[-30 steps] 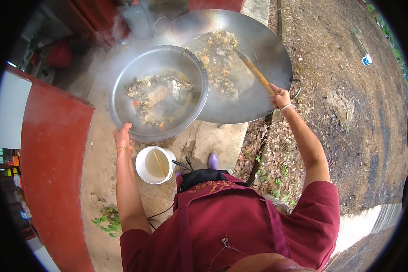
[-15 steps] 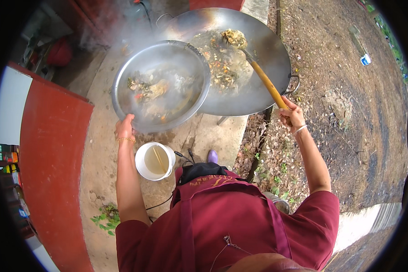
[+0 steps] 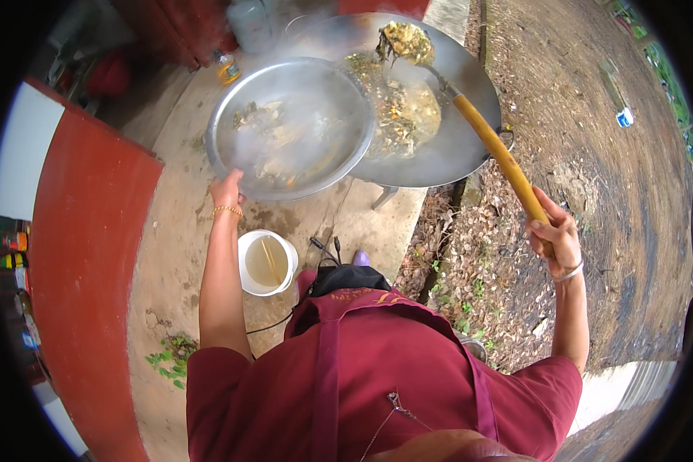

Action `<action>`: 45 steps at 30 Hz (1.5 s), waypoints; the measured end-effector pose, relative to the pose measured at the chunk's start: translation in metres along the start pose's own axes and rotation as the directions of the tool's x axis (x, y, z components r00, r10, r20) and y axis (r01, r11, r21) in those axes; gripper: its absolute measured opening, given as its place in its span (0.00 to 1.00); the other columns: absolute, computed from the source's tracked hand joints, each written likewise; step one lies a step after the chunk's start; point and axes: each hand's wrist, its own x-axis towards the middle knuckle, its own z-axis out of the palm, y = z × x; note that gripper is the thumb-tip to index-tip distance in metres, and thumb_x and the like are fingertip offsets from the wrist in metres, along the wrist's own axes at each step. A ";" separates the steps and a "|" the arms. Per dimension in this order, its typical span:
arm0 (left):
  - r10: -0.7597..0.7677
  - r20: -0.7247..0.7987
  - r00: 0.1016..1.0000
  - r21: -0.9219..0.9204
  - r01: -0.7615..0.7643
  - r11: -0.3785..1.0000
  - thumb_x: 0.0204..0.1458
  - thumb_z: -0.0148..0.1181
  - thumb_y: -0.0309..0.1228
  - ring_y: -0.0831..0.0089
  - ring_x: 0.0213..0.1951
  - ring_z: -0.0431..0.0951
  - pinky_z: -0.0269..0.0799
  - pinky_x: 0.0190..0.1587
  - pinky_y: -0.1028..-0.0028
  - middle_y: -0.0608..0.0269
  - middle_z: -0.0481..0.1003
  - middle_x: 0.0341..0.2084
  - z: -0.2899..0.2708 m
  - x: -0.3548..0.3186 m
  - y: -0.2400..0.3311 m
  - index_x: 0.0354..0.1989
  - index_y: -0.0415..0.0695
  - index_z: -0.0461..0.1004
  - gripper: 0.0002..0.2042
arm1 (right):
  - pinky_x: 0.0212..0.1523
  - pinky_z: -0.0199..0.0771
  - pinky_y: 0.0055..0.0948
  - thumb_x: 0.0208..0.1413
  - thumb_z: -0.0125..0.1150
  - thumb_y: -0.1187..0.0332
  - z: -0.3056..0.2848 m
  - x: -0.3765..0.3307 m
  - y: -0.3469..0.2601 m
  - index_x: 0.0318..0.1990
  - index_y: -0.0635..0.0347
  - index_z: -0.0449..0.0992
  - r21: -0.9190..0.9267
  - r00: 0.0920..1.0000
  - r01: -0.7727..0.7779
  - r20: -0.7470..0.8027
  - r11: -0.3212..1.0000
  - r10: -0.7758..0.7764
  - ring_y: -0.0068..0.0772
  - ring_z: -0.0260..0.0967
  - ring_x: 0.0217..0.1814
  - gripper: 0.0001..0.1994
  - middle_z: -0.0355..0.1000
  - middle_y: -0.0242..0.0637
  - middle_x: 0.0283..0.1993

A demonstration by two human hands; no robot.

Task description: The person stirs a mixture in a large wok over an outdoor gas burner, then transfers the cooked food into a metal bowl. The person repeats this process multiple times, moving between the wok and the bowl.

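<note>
My left hand (image 3: 227, 192) grips the near-left rim of a wide metal basin (image 3: 323, 154), its fingers partly hidden beneath. Some cooked food lies in the basin under drifting steam. Behind it and to the right stands a large wok (image 3: 466, 146), which the basin's right side overlaps. Cooked food with broth (image 3: 400, 115) covers the wok's middle. In my right hand (image 3: 556, 235) is the end of a long wooden handle belonging to a ladle (image 3: 497, 146). The ladle's head is raised over the far part of the wok, heaped with dripping food (image 3: 406, 43).
A white bucket (image 3: 291, 266) holding cloudy liquid and thin sticks stands on the concrete near my feet. Cables lie beside it. A bottle of yellow liquid (image 3: 227, 69) is behind the basin. A red wall (image 3: 92, 269) runs along the left; leaf-strewn ground (image 3: 577, 177) is on the right.
The ladle has risen from the wok's food with its load, and my right hand has swung out to the right. The basin appears slightly farther up and right in view.
</note>
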 end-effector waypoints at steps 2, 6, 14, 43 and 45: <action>0.004 -0.035 0.999 0.030 -0.003 1.000 0.34 0.58 0.28 0.78 0.08 0.57 0.48 0.09 0.77 0.67 0.62 0.12 -0.006 0.010 -0.007 0.21 0.37 0.66 0.09 | 0.10 0.52 0.13 0.38 0.53 0.82 0.001 -0.017 -0.009 0.55 0.65 0.59 -0.025 0.999 0.034 0.025 0.999 -0.034 0.15 0.56 0.13 0.30 0.67 0.35 0.25; 0.019 -0.038 0.999 0.033 -0.018 0.999 0.33 0.59 0.27 0.78 0.08 0.57 0.48 0.09 0.77 0.65 0.64 0.12 0.002 -0.001 0.002 0.18 0.37 0.66 0.08 | 0.11 0.55 0.11 0.37 0.53 0.81 0.007 -0.052 -0.019 0.55 0.64 0.59 -0.086 0.995 0.096 0.044 0.992 -0.092 0.14 0.55 0.13 0.31 0.67 0.37 0.24; -0.003 -0.018 1.000 0.008 0.003 1.000 0.34 0.58 0.26 0.79 0.07 0.56 0.46 0.09 0.77 0.65 0.64 0.11 0.000 -0.006 0.007 0.16 0.38 0.66 0.07 | 0.11 0.52 0.12 0.37 0.57 0.83 0.018 -0.071 -0.011 0.54 0.60 0.62 -0.106 0.958 0.091 0.281 0.990 -0.057 0.13 0.54 0.13 0.30 0.68 0.36 0.23; 0.027 -0.052 0.998 0.029 -0.025 0.999 0.33 0.58 0.26 0.77 0.10 0.60 0.50 0.10 0.76 0.64 0.66 0.14 -0.004 0.002 -0.003 0.21 0.35 0.68 0.08 | 0.21 0.64 0.21 0.38 0.54 0.84 0.017 -0.055 -0.007 0.50 0.56 0.69 -0.758 0.789 0.553 0.344 0.345 -0.509 0.27 0.64 0.22 0.26 0.70 0.39 0.31; 0.029 -0.051 0.998 0.037 -0.027 0.999 0.34 0.58 0.26 0.77 0.10 0.60 0.50 0.10 0.76 0.65 0.65 0.14 -0.002 0.000 -0.002 0.21 0.35 0.68 0.08 | 0.20 0.58 0.15 0.40 0.55 0.83 0.007 -0.046 0.003 0.52 0.62 0.65 -0.660 0.883 0.451 0.231 0.601 -0.409 0.18 0.59 0.20 0.26 0.70 0.34 0.31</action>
